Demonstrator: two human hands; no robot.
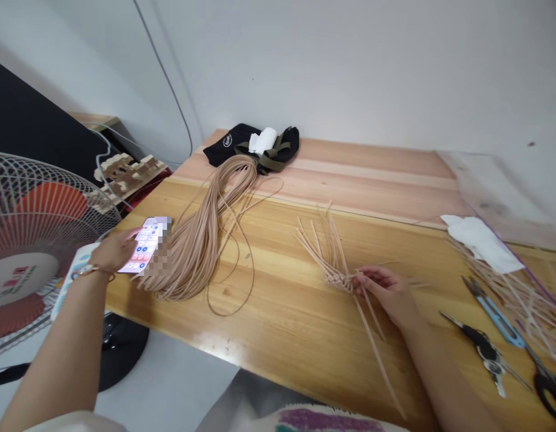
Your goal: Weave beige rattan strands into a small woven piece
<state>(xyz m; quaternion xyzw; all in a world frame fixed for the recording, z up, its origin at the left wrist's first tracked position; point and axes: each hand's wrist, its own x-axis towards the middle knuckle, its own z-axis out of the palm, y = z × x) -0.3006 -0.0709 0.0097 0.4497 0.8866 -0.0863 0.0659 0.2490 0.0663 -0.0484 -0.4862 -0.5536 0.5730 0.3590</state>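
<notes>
My left hand (113,251) is closed around a phone (145,245) with a lit screen, at the table's left edge. A thin bracelet circles that wrist. My right hand (388,291) rests on the wooden table (282,312), fingers pinched on a small woven start of tan strips (338,273) whose loose ends fan out toward the back and front. A large bundle of long tan strips (206,234) lies coiled between the two hands.
A black bag (242,144) with a white roll lies at the back. On the right are a white tissue (482,240), scissors (507,327), keys (487,354), cut strips and a clear plastic sheet. A standing fan (30,240) is left of the table.
</notes>
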